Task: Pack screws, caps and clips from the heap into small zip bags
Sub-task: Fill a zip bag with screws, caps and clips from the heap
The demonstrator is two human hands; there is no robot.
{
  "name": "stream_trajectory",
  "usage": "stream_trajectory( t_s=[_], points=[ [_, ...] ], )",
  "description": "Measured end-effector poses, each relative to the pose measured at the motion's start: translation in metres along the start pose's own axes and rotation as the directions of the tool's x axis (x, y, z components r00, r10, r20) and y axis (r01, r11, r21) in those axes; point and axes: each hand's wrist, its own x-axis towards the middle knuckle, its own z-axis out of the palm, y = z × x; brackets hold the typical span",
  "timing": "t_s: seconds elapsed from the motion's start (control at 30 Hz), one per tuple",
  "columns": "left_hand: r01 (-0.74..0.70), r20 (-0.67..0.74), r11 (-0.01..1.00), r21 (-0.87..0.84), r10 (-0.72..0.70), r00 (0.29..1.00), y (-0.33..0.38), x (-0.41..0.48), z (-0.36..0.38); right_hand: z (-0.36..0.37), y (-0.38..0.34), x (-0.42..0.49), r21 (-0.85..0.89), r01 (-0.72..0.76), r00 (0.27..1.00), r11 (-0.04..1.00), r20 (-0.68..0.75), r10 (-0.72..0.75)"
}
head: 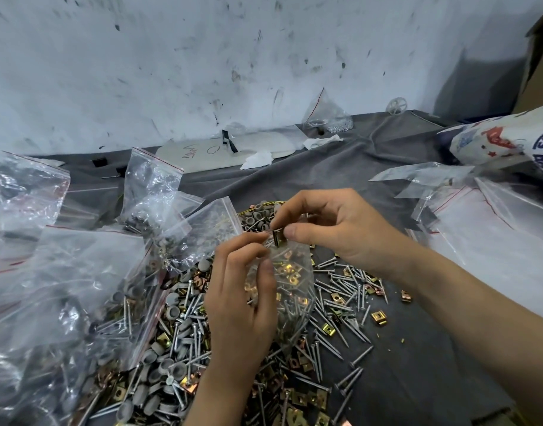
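Gripping the small zip bag (290,281), part-filled with screws (296,315), near its mouth with the left hand (239,302), just above the heap (184,348). Pinching a metal clip (277,236) at the opening with the right hand (335,229). Probably handling as limp, slippery film, bottom-heavy and easily pierced; best holding by the stiffer zip strip. Sitting over the grey tabletop (418,379), filled bags (64,287) lying left.

Heap (171,348): cut off, 6 o'clock. Printed sack (507,139): cropped, 3 o'clock. Zip bag (295,272): left hand (236,302) covers part; contents probably clips.
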Motion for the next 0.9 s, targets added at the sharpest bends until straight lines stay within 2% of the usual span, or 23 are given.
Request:
stream_trajectory(
  t_s=[0.2, 0.37, 0.67, 0.9],
  points=[
    [-0.024, -0.009, 0.998, 0.051, 0.024, 1.000, 0.002, 0.001, 0.000, 0.010, -0.001, -0.003, -0.049, 0.022, 0.999, 0.999, -0.042, -0.024],
    [-0.028, -0.024, 0.993, 0.116, 0.031, 0.999, -0.001, 0.000, 0.000, 0.016, -0.005, -0.007, -0.295, 0.100, 0.994, 0.950, -0.016, -0.109],
    [0.010, -0.003, 1.000, -0.005, -0.010, 1.000, -0.001, 0.000, 0.000, 0.015, -0.008, -0.010, -0.302, 0.061, 0.997, 0.951, -0.018, -0.070],
    [0.122, 0.006, 0.987, -0.101, -0.122, 0.993, -0.001, -0.001, -0.001, 0.022, -0.003, -0.016, -0.361, 0.071, 0.983, 0.930, -0.133, -0.127]
  ],
)
